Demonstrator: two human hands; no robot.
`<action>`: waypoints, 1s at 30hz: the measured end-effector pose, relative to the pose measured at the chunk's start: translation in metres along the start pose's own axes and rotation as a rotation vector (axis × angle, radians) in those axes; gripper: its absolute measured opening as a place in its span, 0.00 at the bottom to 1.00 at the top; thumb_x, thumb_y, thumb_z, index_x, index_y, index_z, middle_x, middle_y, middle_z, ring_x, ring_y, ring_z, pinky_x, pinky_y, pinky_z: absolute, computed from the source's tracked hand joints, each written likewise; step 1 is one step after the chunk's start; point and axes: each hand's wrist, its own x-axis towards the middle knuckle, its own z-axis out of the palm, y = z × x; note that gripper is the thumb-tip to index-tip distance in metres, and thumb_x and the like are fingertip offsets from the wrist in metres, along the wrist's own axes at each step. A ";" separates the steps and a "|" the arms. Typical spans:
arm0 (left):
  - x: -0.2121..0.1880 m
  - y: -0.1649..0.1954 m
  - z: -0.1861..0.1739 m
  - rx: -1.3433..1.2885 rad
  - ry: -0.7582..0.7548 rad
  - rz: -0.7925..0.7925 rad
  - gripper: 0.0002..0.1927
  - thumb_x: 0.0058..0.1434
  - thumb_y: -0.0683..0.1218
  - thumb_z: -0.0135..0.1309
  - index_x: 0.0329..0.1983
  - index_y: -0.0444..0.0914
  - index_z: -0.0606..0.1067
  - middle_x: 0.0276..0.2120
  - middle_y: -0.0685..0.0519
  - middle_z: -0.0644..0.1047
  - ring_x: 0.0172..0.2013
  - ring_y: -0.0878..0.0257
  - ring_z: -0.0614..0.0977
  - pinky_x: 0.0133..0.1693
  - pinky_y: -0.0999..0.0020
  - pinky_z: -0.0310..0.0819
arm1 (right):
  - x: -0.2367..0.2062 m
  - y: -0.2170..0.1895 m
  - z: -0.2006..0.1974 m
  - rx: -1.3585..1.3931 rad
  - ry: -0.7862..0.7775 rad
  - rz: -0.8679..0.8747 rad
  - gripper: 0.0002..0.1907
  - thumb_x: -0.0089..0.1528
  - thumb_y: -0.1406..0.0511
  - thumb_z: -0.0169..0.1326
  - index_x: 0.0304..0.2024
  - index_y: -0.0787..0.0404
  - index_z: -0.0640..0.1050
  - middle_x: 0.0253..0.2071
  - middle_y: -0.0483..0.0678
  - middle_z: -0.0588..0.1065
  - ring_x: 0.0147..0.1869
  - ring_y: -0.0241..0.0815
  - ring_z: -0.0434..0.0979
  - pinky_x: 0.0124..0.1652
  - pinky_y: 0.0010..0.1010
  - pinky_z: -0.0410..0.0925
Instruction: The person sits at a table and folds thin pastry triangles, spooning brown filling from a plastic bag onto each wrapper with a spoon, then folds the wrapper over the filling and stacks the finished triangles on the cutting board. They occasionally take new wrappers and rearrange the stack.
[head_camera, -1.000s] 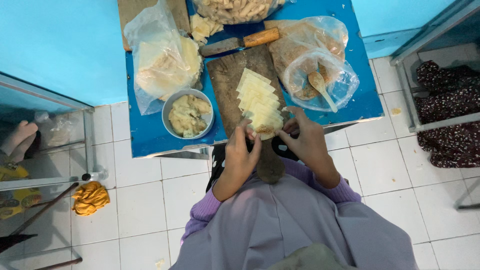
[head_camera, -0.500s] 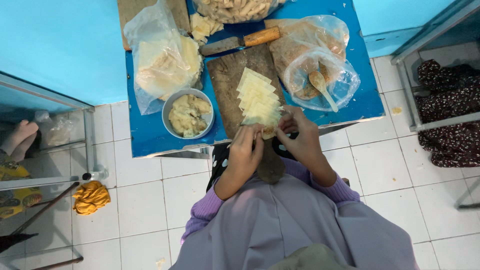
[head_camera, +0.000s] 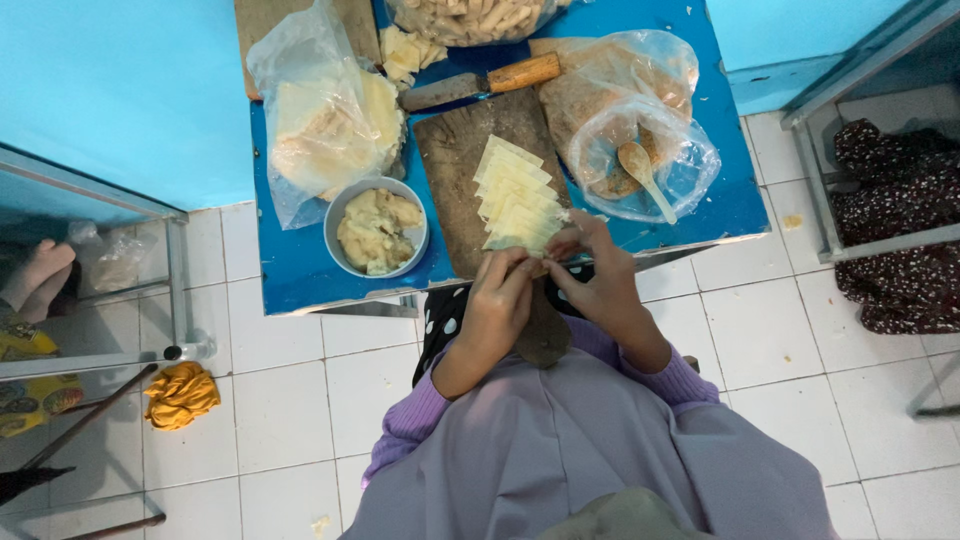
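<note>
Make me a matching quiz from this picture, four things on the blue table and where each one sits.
Things:
1. wooden spoon
2. knife
3. metal bowl
4. pale wrappers

Places:
A. left of the cutting board
B. fanned out on the cutting board
C. in the open clear bag
D. beyond the board's far end

Pairs: 1-C, 2-D, 3-A, 4-B

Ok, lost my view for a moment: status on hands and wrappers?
Left hand and right hand both pinching the nearest wrapper. Wrapper row fanned on board. Nothing in the way.
</note>
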 end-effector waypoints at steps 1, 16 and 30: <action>0.000 -0.001 0.000 0.009 0.007 0.001 0.16 0.55 0.31 0.56 0.49 0.30 0.76 0.46 0.42 0.74 0.46 0.44 0.78 0.49 0.56 0.74 | -0.002 0.002 0.001 -0.032 -0.008 -0.032 0.37 0.58 0.75 0.66 0.65 0.65 0.62 0.43 0.53 0.79 0.44 0.42 0.83 0.43 0.30 0.76; 0.000 -0.001 0.000 0.035 0.020 -0.019 0.14 0.57 0.31 0.59 0.46 0.30 0.76 0.44 0.43 0.75 0.45 0.45 0.77 0.47 0.55 0.73 | -0.004 -0.004 -0.018 -0.162 -0.202 -0.222 0.36 0.57 0.74 0.63 0.64 0.63 0.62 0.50 0.60 0.76 0.55 0.59 0.78 0.52 0.44 0.71; 0.009 0.002 -0.010 0.053 -0.023 -0.045 0.11 0.59 0.36 0.61 0.45 0.31 0.76 0.44 0.44 0.75 0.46 0.45 0.77 0.47 0.54 0.73 | 0.008 0.016 -0.014 0.016 -0.183 -0.118 0.31 0.61 0.74 0.63 0.64 0.65 0.65 0.43 0.53 0.81 0.47 0.46 0.85 0.45 0.32 0.75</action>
